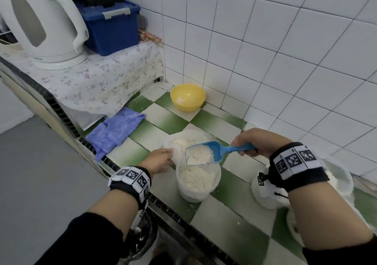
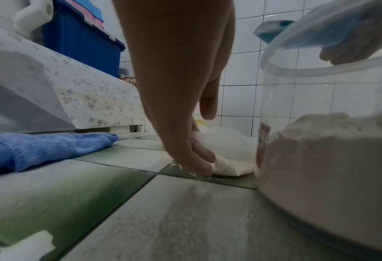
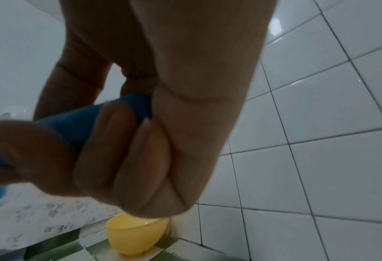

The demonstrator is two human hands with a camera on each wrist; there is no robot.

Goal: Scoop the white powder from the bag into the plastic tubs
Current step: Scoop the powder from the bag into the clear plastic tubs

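Loaded scoop over the tub, ready to tip.

Your right hand [image 1: 253, 141] has its fingers curled round the handle of the blue scoop [image 1: 206, 152], which carries a heap of white powder [image 1: 201, 154] and hangs just above the open clear tub [image 1: 199, 180]. That tub already looks well filled, so roll your wrist slowly and let the powder slide off the front lip toward the middle, keeping the scoop low over the rim; a fast tip would likely puff powder onto the green and white tiles [image 1: 171, 122]. Your left hand [image 1: 161, 160] pinches the edge of the bag [image 1: 184, 141], which lies on the tiles just behind the tub, its mouth open. Keep that hold steady so the mouth stays open for your next scoop.
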